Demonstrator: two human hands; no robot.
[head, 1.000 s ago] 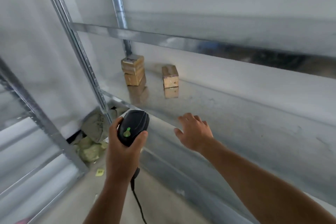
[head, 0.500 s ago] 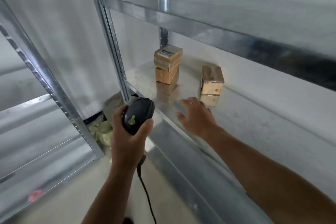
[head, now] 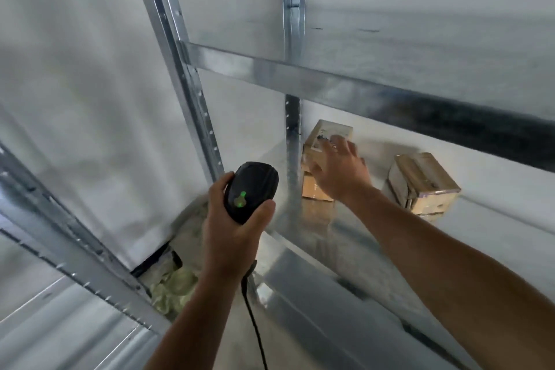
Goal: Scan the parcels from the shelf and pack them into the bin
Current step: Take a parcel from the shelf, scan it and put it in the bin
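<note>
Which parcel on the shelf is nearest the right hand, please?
The top parcel of the two-high stack by the post: the right hand spreads over its front. The lone parcel stands off to the right; the lower parcel sits beneath.

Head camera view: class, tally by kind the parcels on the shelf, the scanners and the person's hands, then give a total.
Cardboard parcels: 3 (upper stacked parcel, lower stacked parcel, lone parcel)
Scanners: 1 (black scanner)
Hands: 2 (left hand, right hand)
Total: 6
</note>
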